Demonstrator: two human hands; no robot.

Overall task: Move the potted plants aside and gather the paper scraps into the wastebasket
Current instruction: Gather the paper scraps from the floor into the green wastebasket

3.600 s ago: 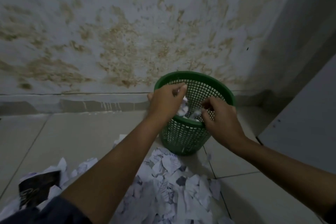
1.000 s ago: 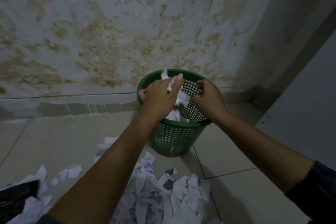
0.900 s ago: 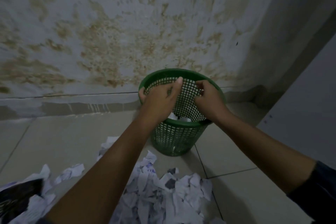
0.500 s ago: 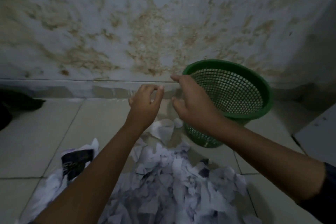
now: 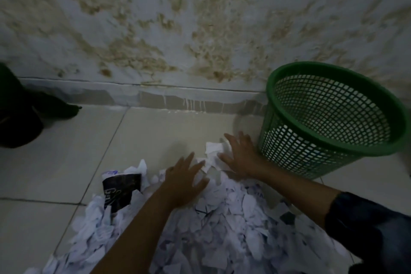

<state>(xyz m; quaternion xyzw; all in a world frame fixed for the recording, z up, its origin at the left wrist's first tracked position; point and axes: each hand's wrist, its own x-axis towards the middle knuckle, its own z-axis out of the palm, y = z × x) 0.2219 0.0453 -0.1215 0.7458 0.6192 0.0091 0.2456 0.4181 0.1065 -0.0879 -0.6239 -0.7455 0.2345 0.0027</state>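
Resting flat with fingers spread, the left hand [image 5: 184,181] and right hand [image 5: 239,158] are lying on the scraps [image 5: 222,224], grasping nothing, just beside the basket [image 5: 329,147].

Pale lettering runs along a dark scrap [image 5: 121,191] just left of the left hand [image 5: 184,179], too blurred to read. Faint print on the paper scraps [image 5: 222,224] under both hands is equally illegible.

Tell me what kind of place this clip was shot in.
Probably an indoor corner of a home or utility room: pale tiled floor, a damp-stained wall, a green mesh wastebasket on the floor, and a heap of paper scraps under both hands.
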